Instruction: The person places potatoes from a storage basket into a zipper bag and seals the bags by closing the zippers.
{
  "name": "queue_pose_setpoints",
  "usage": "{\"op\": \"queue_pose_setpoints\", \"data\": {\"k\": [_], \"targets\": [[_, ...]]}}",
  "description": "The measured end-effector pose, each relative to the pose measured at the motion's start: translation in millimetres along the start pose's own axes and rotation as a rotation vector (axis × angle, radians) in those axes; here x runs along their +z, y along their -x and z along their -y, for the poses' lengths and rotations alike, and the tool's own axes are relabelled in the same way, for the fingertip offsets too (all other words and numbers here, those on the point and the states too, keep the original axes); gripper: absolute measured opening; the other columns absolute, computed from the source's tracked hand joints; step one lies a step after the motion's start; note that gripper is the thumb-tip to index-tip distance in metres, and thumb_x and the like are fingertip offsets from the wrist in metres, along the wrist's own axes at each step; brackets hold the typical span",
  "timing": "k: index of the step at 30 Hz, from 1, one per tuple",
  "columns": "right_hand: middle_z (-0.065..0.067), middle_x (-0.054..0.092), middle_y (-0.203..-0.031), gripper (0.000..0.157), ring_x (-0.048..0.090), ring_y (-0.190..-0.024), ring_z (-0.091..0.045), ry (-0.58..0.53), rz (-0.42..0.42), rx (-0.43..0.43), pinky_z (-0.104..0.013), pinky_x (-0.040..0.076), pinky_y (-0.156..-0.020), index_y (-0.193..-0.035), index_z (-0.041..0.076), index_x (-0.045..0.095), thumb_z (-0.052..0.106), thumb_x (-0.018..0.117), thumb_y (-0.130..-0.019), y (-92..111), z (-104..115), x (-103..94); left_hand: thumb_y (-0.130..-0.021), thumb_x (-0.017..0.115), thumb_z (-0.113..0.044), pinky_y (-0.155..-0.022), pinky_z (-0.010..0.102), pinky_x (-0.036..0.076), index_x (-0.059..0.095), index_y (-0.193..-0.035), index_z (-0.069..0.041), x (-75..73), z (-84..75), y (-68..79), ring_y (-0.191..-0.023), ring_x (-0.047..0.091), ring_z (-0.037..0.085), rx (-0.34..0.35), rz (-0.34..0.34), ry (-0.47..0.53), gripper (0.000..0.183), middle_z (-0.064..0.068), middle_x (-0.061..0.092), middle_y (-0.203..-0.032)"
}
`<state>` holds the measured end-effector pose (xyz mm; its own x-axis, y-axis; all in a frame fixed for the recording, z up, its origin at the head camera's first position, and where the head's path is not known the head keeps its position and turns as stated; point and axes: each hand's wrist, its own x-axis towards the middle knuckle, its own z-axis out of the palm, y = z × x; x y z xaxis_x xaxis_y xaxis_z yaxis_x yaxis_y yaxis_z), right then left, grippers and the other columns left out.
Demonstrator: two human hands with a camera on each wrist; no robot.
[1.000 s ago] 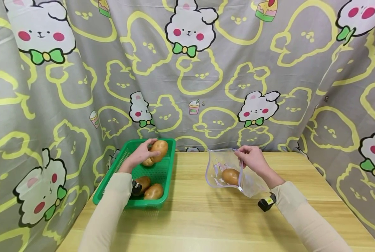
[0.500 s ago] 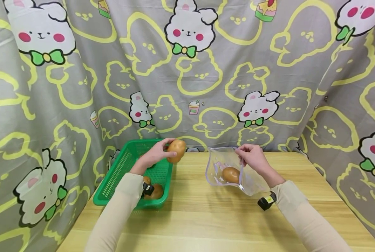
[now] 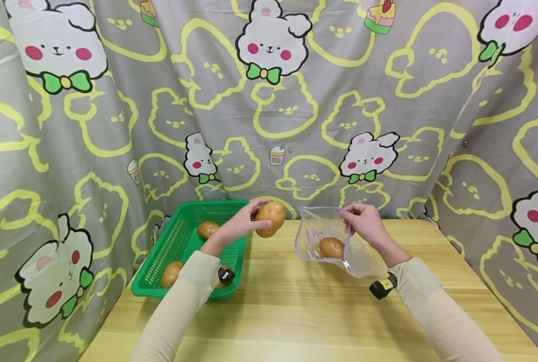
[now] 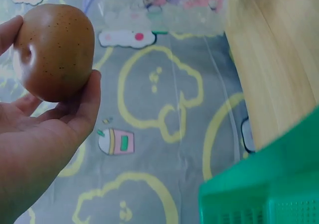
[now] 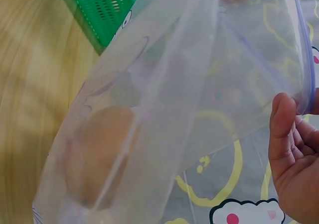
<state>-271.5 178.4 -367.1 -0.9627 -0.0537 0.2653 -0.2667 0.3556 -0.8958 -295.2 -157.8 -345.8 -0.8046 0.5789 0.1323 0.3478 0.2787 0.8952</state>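
Printed curtain (image 3: 296, 113) hangs behind a wooden table (image 3: 305, 317); fingers and thumb of the left hand (image 3: 244, 222) curl around a potato (image 3: 272, 219), its dark specks clear only from the left wrist; that hand reaches across a green basket (image 3: 189, 249); the right hand (image 3: 365, 221) pinches the edge of a clear bag (image 3: 359, 259) holding a second potato (image 3: 332, 247); the grasped potato, above the basket a second ago, is now past its rim.

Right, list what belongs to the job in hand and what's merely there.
Part of the job:
left hand gripping one potato
right hand pinching the clear bag
bagged potato
green basket and its potatoes

Merely there:
wooden table
patterned curtain
wrist cameras
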Motion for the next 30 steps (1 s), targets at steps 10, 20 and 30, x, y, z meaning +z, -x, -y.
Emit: {"op": "queue_pose_setpoints", "data": {"k": [10, 20, 30], "targets": [[-0.003, 0.057, -0.058, 0.024, 0.054, -0.045, -0.012, -0.001, -0.014, 0.0, -0.027, 0.049, -0.046, -0.089, -0.009, 0.063, 0.015, 0.061, -0.093, -3, 3, 2.1, -0.092, 0.063, -0.024, -0.083, 0.04, 0.049, 0.034, -0.144, -0.018, 13.3, -12.3, -2.8, -0.109, 0.053, 0.028, 0.045, 0.062, 0.037, 0.06, 0.014, 0.046, -0.13], [-0.006, 0.058, -0.059, 0.027, 0.054, -0.046, -0.012, -0.003, -0.004, 0.007, -0.027, 0.049, -0.047, -0.092, -0.01, 0.064, 0.017, 0.062, -0.092, -3, -1, 8.5, -0.092, 0.061, -0.013, -0.074, 0.043, 0.054, 0.028, -0.148, -0.016, 24.8, -15.8, -9.8, -0.11, 0.053, 0.031, 0.014, 0.108, 0.072, 0.065, 0.019, 0.042, -0.134], [-0.007, 0.059, -0.058, 0.03, 0.055, -0.046, -0.014, -0.002, 0.007, -0.006, -0.028, 0.049, -0.047, -0.091, -0.011, 0.062, 0.019, 0.063, -0.092, -3, -3, 11.7, -0.092, 0.064, -0.018, -0.088, 0.037, 0.047, 0.033, -0.145, -0.017, 42.5, -30.4, -6.6, -0.116, 0.05, 0.025, 0.032, 0.13, -0.055, 0.062, 0.013, 0.043, -0.133]]}}
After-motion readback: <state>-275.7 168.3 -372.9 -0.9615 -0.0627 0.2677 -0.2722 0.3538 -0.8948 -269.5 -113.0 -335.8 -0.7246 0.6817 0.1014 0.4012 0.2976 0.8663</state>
